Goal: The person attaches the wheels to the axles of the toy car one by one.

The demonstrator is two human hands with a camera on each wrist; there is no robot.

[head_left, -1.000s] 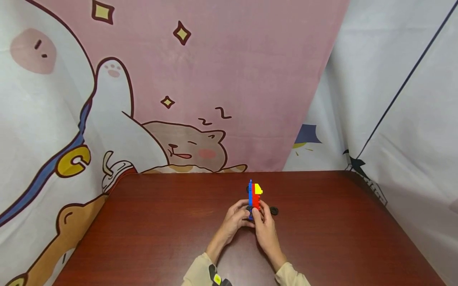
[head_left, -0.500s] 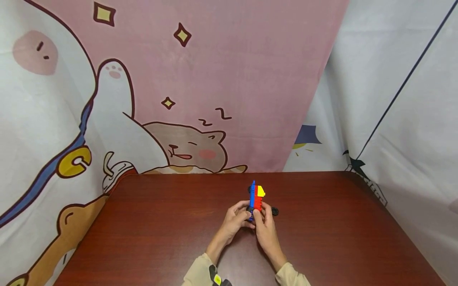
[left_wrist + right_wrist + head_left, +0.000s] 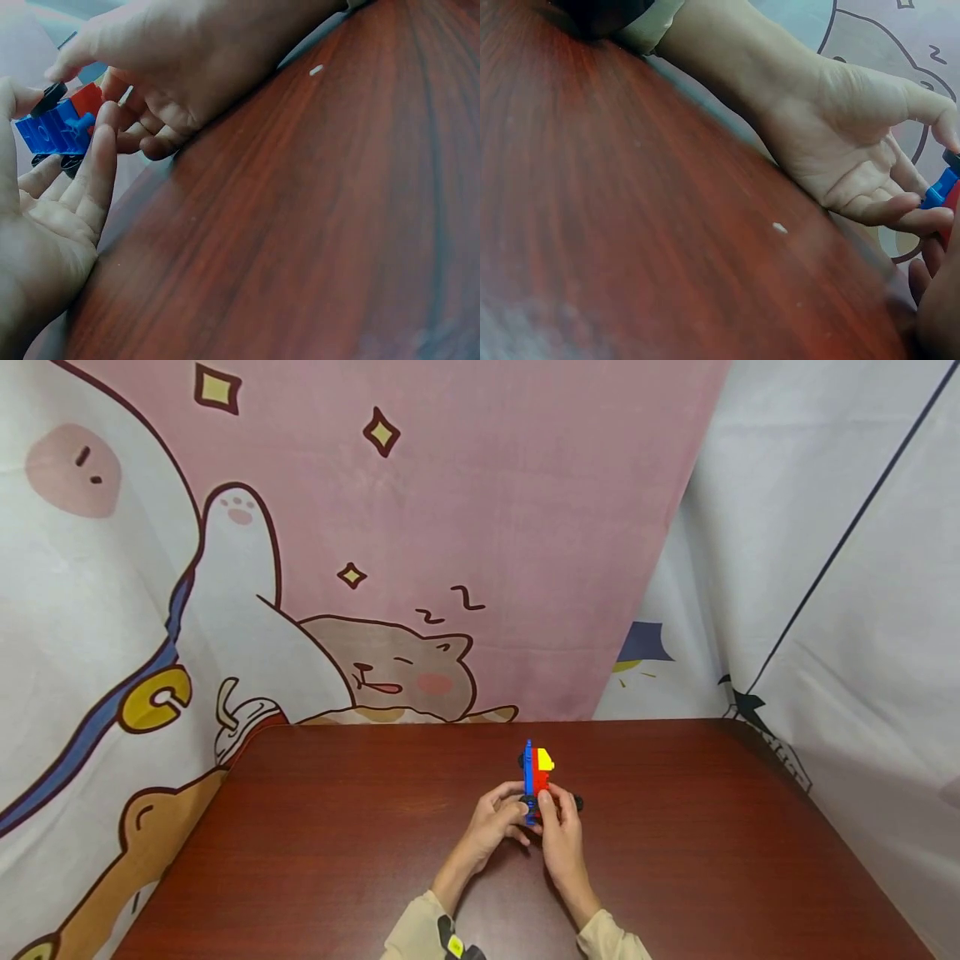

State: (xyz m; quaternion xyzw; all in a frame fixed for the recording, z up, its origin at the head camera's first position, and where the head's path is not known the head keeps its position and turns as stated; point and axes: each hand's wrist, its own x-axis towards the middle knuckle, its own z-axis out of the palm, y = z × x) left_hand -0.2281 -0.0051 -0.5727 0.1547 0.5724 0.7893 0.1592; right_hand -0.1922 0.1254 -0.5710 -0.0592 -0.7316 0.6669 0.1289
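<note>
A small toy car built of bricks, with a blue base (image 3: 56,129), red bricks (image 3: 540,781) and a yellow brick (image 3: 545,760), stands on end between the hands. The left hand (image 3: 491,822) holds its near end, with the thumb at a black wheel (image 3: 49,99) and fingers under the base. From the other side the right hand (image 3: 562,843) pinches the red part between thumb and fingers. Another black wheel (image 3: 578,803) shows just past the right fingers; whether it is joined to the car I cannot tell. The right wrist view catches only a sliver of blue base (image 3: 939,191).
The hands are over a dark red-brown wooden table (image 3: 337,843). A small white speck (image 3: 780,228) lies on its surface. Behind its far edge hangs a pink and white cloth (image 3: 525,568) with cartoon animals; white cloth (image 3: 847,610) hangs on the right.
My right hand has shifted slightly to the right, its thumb now higher on the red part. The car has tilted and moved a little rightward. My left hand has stayed nearly still.
</note>
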